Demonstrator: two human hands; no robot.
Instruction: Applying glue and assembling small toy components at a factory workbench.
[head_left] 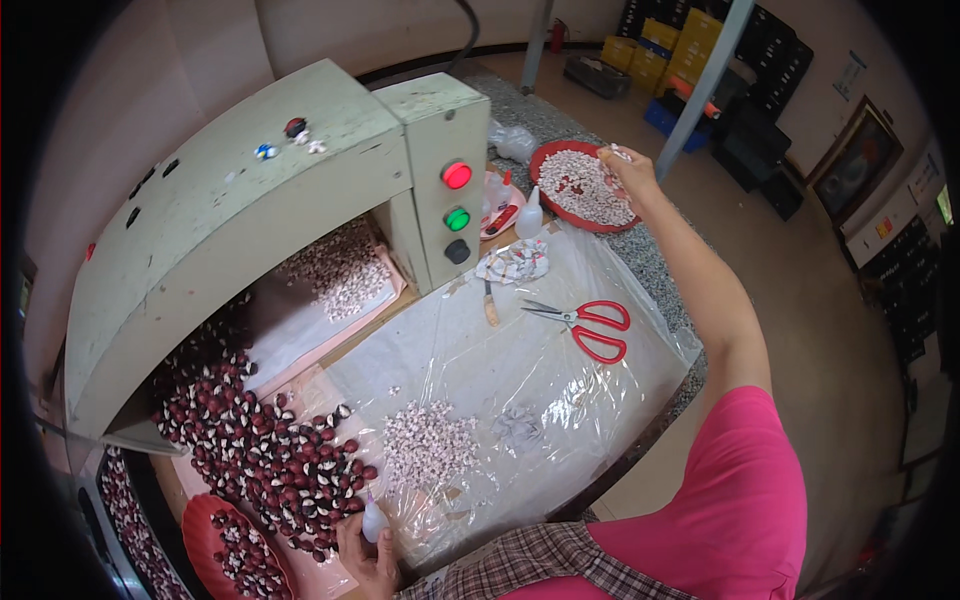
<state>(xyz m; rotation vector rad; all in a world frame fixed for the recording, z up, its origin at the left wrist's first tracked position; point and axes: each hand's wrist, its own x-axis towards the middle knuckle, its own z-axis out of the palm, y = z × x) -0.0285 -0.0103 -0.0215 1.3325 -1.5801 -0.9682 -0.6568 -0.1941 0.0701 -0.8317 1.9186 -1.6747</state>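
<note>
Nearest us, our left hand (368, 556) has its fingers closed around a small white bottle (374, 522), nozzle up, at the edge of a spread of dark red pieces (290, 470). Just left, a red tray (198, 545) holds more of them. Beside the spread, a white pile (430, 445) lies on a plastic sheet (450, 365). Farther out we have open scissors (570, 317), a knife (490, 308), a cloth (513, 262) and a second bottle (530, 218). Beyond, our right hand (632, 174) is over the right side of a red bowl (597, 227) of white bits (575, 165), fingers curled, some bits showing at them; we cannot tell whether it grips any. At left arches a machine (240, 180); yellow crates (695, 45) stand well beyond.
</note>
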